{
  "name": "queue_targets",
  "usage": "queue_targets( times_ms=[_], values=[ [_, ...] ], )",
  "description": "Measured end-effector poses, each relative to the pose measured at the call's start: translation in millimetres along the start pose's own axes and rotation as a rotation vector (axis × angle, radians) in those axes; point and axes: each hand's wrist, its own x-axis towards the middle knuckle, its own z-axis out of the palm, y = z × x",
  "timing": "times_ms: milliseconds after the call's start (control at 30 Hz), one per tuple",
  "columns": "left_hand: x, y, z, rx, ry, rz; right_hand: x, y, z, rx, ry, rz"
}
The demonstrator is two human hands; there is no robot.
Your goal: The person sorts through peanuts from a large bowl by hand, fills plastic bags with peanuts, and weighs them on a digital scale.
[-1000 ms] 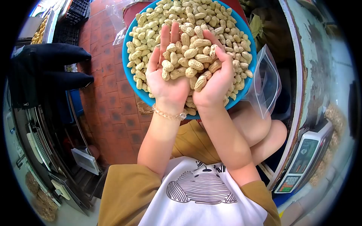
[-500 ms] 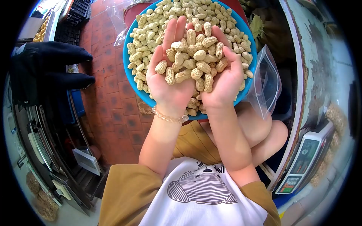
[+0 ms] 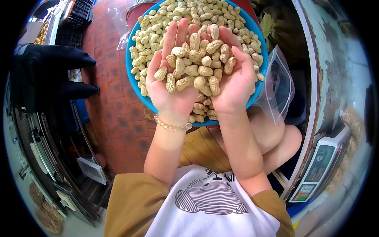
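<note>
A heap of unshelled peanuts [image 3: 192,70] rests in my two cupped palms, held over a blue basin [image 3: 135,89]. My left hand [image 3: 167,93], with a beaded bracelet [image 3: 172,126] at the wrist, supports the left side of the heap. On the other side my right hand [image 3: 233,90] cradles the rest, its fingers curled up around the edge. A narrow gap shows between the palms, with loose peanuts visible below. Many more peanuts [image 3: 151,29] fill the basin, and the heap covers parts of my fingers.
A clear zip bag [image 3: 277,87] lies against the basin's right side. Farther right, a digital scale [image 3: 318,168] stands on a counter. A person's dark-clothed legs [image 3: 51,75] are at the left, beside the red tiled floor [image 3: 114,91]. Black crates [image 3: 81,14] stand behind.
My left hand has shifted a little to the left with its peanuts, and the gap between my palms is wider. My right hand has barely moved and the heap still sits in both palms.
</note>
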Motion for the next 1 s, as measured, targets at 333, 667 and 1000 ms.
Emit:
queue_targets(
  times_ms=[333,667,1000],
  values=[
    [0.0,11.3,-6.7,-0.018,0.089,-0.049,13.7,1.2,-9.4,-0.928,-0.118,-0.258],
    [3.7,12.4,-12.8,0.14,0.136,0.046,16.6,1.9,-8.4,-1.088,-0.148,-0.446],
    [0.6,4.7,-3.9,1.127,0.096,0.161,23.4,-0.9,-12.5,-0.736,-0.237,-0.451]
  ],
)
